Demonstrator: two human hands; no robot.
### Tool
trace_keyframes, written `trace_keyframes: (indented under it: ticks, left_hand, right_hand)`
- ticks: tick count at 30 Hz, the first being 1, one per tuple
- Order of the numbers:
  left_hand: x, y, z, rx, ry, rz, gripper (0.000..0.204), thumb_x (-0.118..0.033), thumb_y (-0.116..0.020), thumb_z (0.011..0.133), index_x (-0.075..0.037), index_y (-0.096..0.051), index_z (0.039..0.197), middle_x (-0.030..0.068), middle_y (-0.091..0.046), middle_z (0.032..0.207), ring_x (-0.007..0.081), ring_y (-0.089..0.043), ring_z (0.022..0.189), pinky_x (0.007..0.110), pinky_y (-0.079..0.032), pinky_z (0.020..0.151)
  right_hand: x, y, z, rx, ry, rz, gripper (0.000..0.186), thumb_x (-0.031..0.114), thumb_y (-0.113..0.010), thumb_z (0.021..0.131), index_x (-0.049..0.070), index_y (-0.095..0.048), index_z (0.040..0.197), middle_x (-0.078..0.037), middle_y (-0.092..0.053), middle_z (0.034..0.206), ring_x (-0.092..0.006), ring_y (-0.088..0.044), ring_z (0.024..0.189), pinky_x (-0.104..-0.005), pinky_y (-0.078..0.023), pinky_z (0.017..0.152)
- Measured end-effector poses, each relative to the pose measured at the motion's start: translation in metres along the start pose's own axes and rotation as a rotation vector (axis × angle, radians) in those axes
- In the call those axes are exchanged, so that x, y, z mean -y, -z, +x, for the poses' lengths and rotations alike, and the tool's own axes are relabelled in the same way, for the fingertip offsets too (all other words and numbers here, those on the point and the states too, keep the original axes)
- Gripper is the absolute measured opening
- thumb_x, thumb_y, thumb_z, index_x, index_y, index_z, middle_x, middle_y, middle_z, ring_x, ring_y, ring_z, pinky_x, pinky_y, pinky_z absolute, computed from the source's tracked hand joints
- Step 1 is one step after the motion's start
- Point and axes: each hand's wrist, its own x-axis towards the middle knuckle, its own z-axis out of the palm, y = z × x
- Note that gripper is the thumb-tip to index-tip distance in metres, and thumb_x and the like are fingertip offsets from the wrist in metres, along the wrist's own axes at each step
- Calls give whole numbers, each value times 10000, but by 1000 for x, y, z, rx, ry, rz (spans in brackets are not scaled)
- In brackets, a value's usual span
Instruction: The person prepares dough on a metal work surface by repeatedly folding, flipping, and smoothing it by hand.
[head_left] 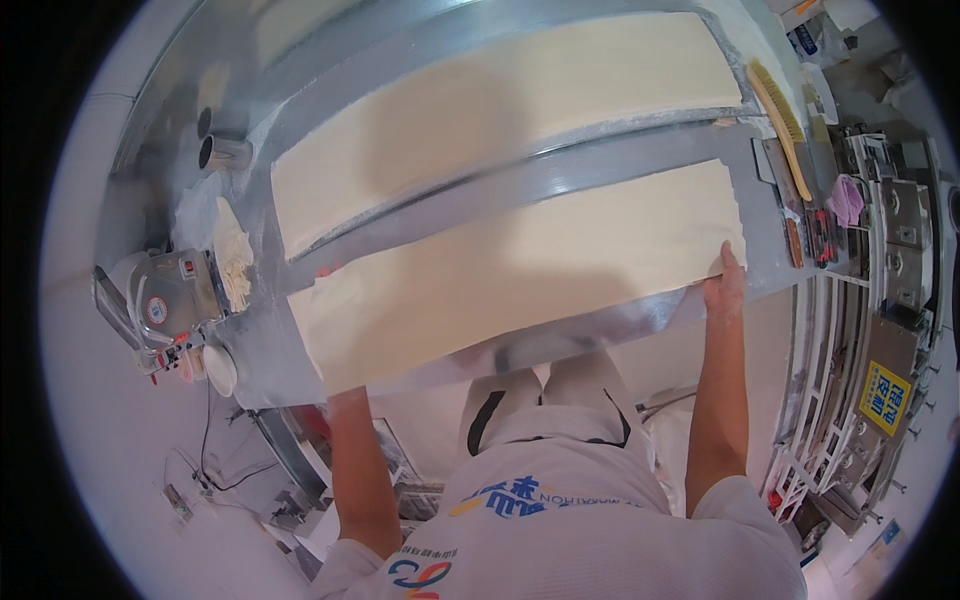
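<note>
Yellow sign [884,397] on the right's got chunky blue characters, the pale T-shirt [600,550] has blue lettering plus multicolour print, and there's a round sticker [157,310] on the countertop machine [178,287].

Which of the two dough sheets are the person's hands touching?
The nearer dough sheet: the left hand, mostly hidden, is under its left end; the right hand pinches its right end. Neither touches the farther sheet.
</note>
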Motion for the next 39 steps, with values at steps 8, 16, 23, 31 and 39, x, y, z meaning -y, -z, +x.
trace_keyframes:
  ticks: [8, 16, 23, 31, 39]
  left_hand:
    - [3, 20, 8, 47, -4, -19, 654, -320, -456, 1176, -75, -238, 1742, 113, -289, 1800, 264, -297, 1652, 457, -237, 1364]
    - [19, 22, 4, 114, -95, 91, 672, -291, -491, 1168, -48, -236, 1741, 125, -288, 1800, 261, -310, 1647, 437, -254, 1359]
    - [3, 37, 10, -56, 57, -157, 586, -260, -526, 1150, -29, -373, 1667, 119, -447, 1682, 262, -469, 1528, 430, -378, 1266]
    - [4, 60, 13, -109, -35, -119, 528, -260, -576, 1119, -34, -449, 1580, 107, -525, 1544, 257, -533, 1427, 427, -443, 1156]
    - [-9, 95, 5, -147, -113, -35, 472, -260, -626, 1088, -38, -524, 1492, 94, -603, 1405, 251, -597, 1325, 423, -508, 1046]
  right_hand:
    - [12, 16, 15, -153, 137, -175, 399, 149, -819, 1006, -18, -641, 1322, -136, -729, 1272, -269, -741, 1132, -415, -661, 953]
    - [25, 33, 31, -205, 494, -991, 315, 255, -801, 1019, 7, -714, 1193, -131, -771, 1148, -270, -758, 961, -405, -626, 784]
    - [9, -38, -19, 200, 1145, -1628, 520, 252, -594, 1108, 17, -507, 1564, -242, -526, 1596, -471, -465, 1476, -571, -331, 1255]
    - [4, -54, 36, 282, 1090, -1829, 724, 402, -490, 1154, 1, -273, 1716, -261, -306, 1764, -427, -248, 1651, -562, -188, 1342]
    - [-62, -212, -143, 648, 1026, -1341, 456, 258, -523, 1143, -5, -594, 1509, -218, -638, 1502, -379, -547, 1463, -454, -379, 1249]
